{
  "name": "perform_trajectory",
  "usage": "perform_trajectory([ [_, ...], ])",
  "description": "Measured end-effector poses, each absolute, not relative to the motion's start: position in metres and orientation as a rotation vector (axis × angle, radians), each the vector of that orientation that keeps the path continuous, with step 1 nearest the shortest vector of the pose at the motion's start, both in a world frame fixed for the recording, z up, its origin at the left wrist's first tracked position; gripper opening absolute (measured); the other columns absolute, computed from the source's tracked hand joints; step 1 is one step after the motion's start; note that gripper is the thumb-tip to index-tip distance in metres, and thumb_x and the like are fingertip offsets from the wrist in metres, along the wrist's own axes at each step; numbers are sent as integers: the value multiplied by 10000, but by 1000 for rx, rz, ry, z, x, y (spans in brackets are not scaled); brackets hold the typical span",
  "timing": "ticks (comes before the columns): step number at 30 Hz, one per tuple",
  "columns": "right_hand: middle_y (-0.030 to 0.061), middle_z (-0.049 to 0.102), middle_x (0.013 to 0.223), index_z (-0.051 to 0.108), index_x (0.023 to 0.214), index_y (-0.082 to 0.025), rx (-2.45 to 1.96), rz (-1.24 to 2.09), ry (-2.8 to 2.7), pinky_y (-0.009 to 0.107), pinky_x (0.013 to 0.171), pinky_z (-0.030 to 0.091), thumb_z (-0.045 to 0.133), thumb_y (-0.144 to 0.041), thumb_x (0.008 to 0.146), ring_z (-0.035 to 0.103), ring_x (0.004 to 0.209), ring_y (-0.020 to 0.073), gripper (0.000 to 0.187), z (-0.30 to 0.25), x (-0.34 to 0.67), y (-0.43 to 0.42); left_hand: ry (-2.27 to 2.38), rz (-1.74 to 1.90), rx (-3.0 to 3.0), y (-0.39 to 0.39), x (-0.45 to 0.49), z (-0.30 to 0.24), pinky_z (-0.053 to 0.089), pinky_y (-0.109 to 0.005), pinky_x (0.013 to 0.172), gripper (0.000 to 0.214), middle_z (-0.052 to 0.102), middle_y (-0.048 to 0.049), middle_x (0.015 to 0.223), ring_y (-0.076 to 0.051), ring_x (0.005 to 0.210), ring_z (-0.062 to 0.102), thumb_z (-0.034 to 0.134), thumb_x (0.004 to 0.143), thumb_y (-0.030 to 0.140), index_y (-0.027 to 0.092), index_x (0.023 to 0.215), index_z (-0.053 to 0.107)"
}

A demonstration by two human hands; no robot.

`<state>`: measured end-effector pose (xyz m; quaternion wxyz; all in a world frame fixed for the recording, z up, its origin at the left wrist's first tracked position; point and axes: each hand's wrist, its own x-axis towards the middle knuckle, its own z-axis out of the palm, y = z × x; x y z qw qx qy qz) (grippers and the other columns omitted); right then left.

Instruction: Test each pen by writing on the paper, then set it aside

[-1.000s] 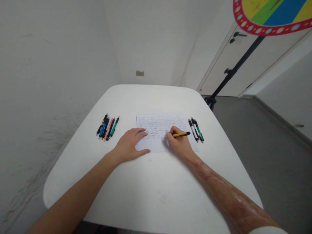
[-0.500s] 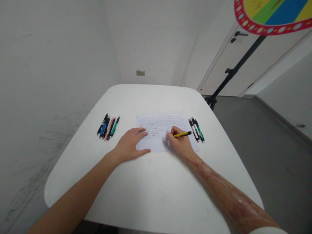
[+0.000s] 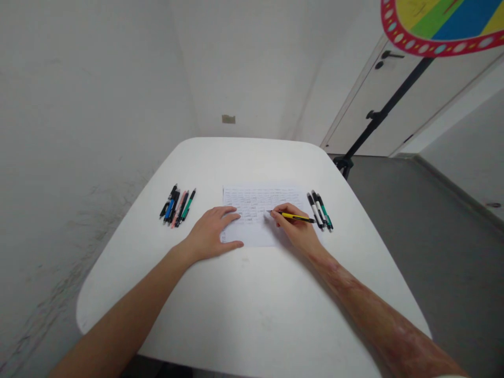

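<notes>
Yellow-and-black pen (image 3: 298, 217) sits in R hand (image 3: 299, 231), ctr-right of frame, R fingers (image 3: 284, 207) pinched round its barrel; tip points L over the sheet (image 3: 254, 233), back end R. Can't tell if tip touches. R forearm slants in from lower right. L hand (image 3: 208, 231), ctr-left, lies palm down on sheet's L edge, thumb and index spread wide, nothing gripped; L forearm comes from lower left. Sheet's mid-frame on white desk (image 3: 252, 304), w/ rows of handwriting on upper part, too small to read. Pen cluster (image 3: 183, 206) at L of frame; more pens (image 3: 316, 210) just R of sheet.
</notes>
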<state>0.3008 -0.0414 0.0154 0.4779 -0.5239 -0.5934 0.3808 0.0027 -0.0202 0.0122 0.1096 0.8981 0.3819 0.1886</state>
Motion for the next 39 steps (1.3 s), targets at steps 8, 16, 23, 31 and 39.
perform_trajectory([
  [8, 171, 637, 1581, 556, 1587, -299, -1056, 1167, -1524, 378, 673, 564, 736, -399, 848, 701, 860, 226, 768, 10, 334, -59, 1059, 514, 2698, -14, -4, 16, 448, -609, 1255, 674, 586, -159, 1614, -377, 1472, 565, 823, 920, 608, 266, 1474, 648],
  [16, 124, 598, 1600, 452, 1667, -350, -1084, 976, -1672, 480, 983, 572, 754, -369, 873, 680, 1094, 278, 850, 14, 352, -55, 1077, 510, 2723, -13, -11, 17, 450, -607, 1250, 668, 600, -162, 1600, -376, 1455, 580, 815, 922, 612, 256, 1465, 660],
  [23, 93, 615, 1389, 507, 1638, -416, -1211, 539, -1619, 513, 975, 562, 598, -292, 897, 632, 1038, 290, 757, 15, 405, -43, 1072, 504, 2707, -13, -12, 19, 445, -606, 1257, 668, 604, -154, 1596, -375, 1445, 585, 802, 927, 623, 261, 1471, 659],
  [31, 90, 590, 1049, 775, 1357, -246, -1592, 198, -1598, 433, 785, 547, 532, -287, 974, 595, 825, 241, 456, -8, 447, -26, 1083, 495, 2713, -13, -11, 18, 434, -592, 1268, 681, 590, -161, 1607, -375, 1462, 566, 798, 935, 611, 229, 1479, 652],
  [39, 151, 579, 1189, 764, 1375, -168, -1758, 133, -1675, 464, 835, 570, 536, -299, 982, 588, 765, 214, 473, -28, 456, -18, 1077, 490, 2738, -13, -11, 18, 436, -575, 1262, 677, 590, -159, 1608, -365, 1454, 573, 787, 945, 610, 234, 1488, 640],
])
